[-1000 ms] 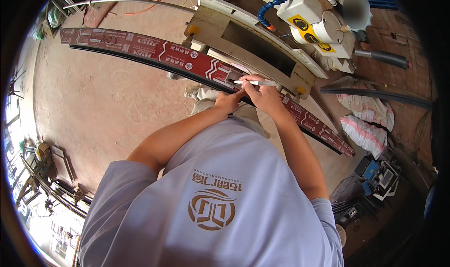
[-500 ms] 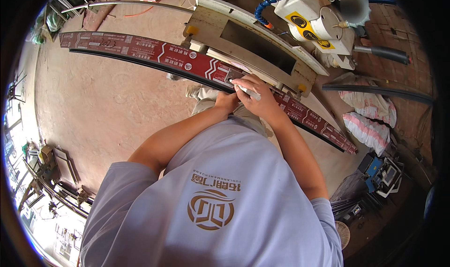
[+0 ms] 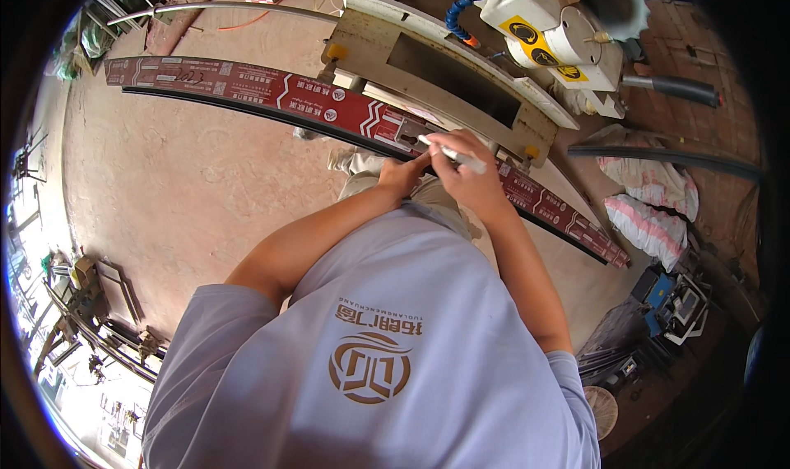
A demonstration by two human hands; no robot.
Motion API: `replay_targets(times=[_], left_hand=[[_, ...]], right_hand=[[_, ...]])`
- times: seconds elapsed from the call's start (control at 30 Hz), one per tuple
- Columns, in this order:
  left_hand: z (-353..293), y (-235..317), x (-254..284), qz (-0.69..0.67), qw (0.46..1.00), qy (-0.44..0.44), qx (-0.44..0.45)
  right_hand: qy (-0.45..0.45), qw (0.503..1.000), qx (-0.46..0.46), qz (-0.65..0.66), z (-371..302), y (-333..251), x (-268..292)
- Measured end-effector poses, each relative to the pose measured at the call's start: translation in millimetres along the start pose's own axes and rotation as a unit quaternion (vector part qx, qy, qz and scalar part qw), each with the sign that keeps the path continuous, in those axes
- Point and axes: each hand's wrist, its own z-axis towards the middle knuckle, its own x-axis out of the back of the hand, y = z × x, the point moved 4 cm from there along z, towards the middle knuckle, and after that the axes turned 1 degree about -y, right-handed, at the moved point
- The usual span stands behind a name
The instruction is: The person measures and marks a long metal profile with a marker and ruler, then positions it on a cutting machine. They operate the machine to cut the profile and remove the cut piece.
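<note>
A: Gripping a white marker (image 3: 451, 154), right hand (image 3: 469, 181) is pinched around it, tip over the long red strip (image 3: 329, 107).
B: Left hand (image 3: 401, 175)?
A: Fingers pressed down on the strip's near edge, just beside the right hand. Not clenched.
B: Where's the strip?
A: Lying across the cream-coloured saw machine (image 3: 461, 74), running left over the dirt floor (image 3: 181, 197) and right toward the striped sacks (image 3: 650, 222).

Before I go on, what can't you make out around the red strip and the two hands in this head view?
- Right hand: its fingers cover the white marker's rear end.
- Left hand: its palm faces away, so its grip is unclear.
- Long red strip: both hands cover its middle.
- Marker tip: too small to tell whether it touches the strip.
</note>
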Motion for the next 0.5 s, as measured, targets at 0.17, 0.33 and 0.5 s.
replay_targets(times=[0.17,0.33,0.5], left_hand=[[-6.4,11.1,-2.1,0.056,0.998,0.012,0.008],[-20.5,23.2,-2.8,0.054,0.997,-0.032,0.050],[-32.9,33.6,-2.5,0.023,0.999,0.002,0.050]], right_hand=[[0.037,0.997,-0.066,-0.009,-11.7,9.0,33.9],[0.030,0.993,-0.108,-0.029,-27.7,20.1,42.6],[0.025,0.994,-0.107,-0.018,-37.6,21.1,41.2]])
